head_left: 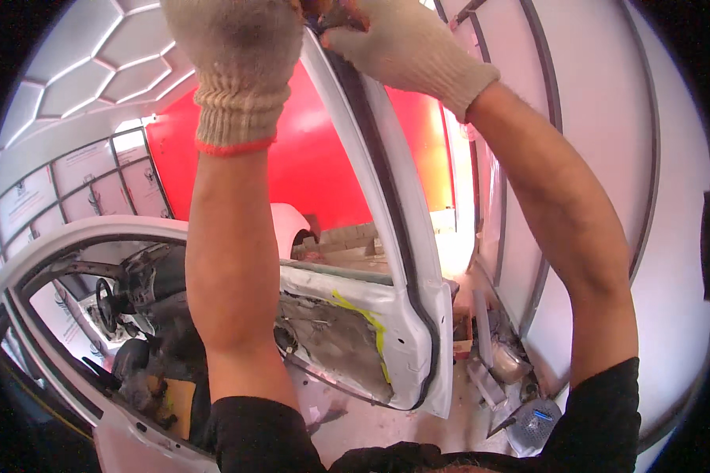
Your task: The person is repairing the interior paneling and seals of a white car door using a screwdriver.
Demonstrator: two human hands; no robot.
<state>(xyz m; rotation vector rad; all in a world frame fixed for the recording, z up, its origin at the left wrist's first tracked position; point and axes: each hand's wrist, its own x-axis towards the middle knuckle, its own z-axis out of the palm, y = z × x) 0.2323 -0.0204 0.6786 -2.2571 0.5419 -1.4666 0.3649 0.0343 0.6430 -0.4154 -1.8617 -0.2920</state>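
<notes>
Up high go the gloves, left hand [237, 39] and right hand [398, 43] close together by the upper frame of the white car door [418, 335]. Fingers run past the view; can't tell if they're spread or pinching. The door stands open, right of the car body [71, 236], red wall [323, 173] on the far side.

White light strips [69, 71] form hexagons on the pale ceiling [132, 38], above and left of a red wall [312, 158]. Left of this red wall stands a dark-gridded panel wall [87, 169]; right of it, a bright glare [457, 256], then a pale wall [596, 118] with dark strips [551, 71]. Pale floor [363, 426] spreads below it.
</notes>
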